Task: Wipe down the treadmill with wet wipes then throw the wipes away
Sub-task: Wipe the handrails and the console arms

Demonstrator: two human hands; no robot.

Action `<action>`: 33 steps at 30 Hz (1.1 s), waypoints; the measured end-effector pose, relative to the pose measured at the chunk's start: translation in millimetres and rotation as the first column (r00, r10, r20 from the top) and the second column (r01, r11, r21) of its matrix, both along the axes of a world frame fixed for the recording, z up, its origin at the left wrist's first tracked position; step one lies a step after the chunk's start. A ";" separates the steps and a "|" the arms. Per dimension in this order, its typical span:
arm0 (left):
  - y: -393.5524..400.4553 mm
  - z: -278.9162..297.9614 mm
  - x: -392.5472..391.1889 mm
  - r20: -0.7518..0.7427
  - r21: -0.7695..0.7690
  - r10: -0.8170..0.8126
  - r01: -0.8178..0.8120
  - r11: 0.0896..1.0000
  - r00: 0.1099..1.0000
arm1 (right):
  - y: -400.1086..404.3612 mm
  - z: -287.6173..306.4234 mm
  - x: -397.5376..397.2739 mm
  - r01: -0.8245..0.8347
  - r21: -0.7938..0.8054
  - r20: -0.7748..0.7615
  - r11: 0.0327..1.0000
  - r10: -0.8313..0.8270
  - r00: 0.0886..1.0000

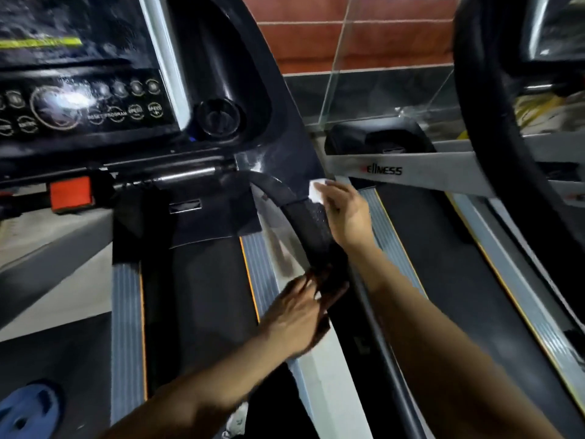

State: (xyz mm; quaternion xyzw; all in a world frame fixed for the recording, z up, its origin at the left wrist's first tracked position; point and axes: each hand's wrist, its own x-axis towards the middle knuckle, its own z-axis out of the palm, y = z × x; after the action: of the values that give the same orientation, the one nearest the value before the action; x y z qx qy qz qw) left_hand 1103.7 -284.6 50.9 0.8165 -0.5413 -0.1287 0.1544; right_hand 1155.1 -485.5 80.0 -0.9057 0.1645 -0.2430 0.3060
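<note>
Wiping the right handrail (311, 223) of the treadmill (202, 280) here, the black padded bar curving down from the console (79, 90) toward the camera. Right hand (343, 213) up at the top end of that bar, fingers curled over a white wipe (317, 191) and pressing it on the outer side of the rail, right where the padding meets the dark console housing. Left hand (300, 315) lower down on the same bar, nearer the body, fingers wrapped around the rail; looks like a bit of white showing between the fingers, maybe a second wipe, but too blurry to call it.

Key thing for the next stroke: long axis of the rail runs from upper left, by the console, down and toward the body at lower right. So the unwiped padding, at a guess, lies below and behind the right hand, between the two hands. Right hand clearly the nearer one to the top end, left hand nearer the bottom. Probably just needs a slide down along the bar, following the curve.

No bin anywhere in view, so the throwing-away part not yet on. Another treadmill (443, 217) just beside on the right, blue weight plate (28, 410) on the floor at bottom left.
</note>
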 end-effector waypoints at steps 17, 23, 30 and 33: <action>16.5 -8.7 -129.6 -0.262 -0.033 0.096 -0.109 0.994 0.960 | 40.8 -12.0 -186.2 0.107 0.188 -0.204 0.976 -0.068 0.977; 15.6 -18.2 -130.5 -0.348 -0.048 0.104 -0.129 0.990 0.932 | 26.8 -13.4 -76.9 -0.031 -0.043 -0.226 0.999 0.021 0.974; 7.6 -5.2 -143.8 -0.344 -0.003 0.224 -0.240 0.971 0.912 | 5.5 -11.3 -49.5 -0.158 -0.506 -0.220 0.848 0.051 0.974; -1.4 -5.0 -163.9 -0.283 0.036 0.296 -0.298 0.954 0.912 | 11.6 -18.5 -91.5 -0.329 -0.544 -0.349 0.772 0.148 0.925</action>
State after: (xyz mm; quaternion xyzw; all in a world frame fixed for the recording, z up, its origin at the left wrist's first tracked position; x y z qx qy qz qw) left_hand 939.8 -286.0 45.9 0.8615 -0.3836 -0.2177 0.2516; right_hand 1063.7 -473.9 61.4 -0.9942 0.0052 -0.1072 0.0090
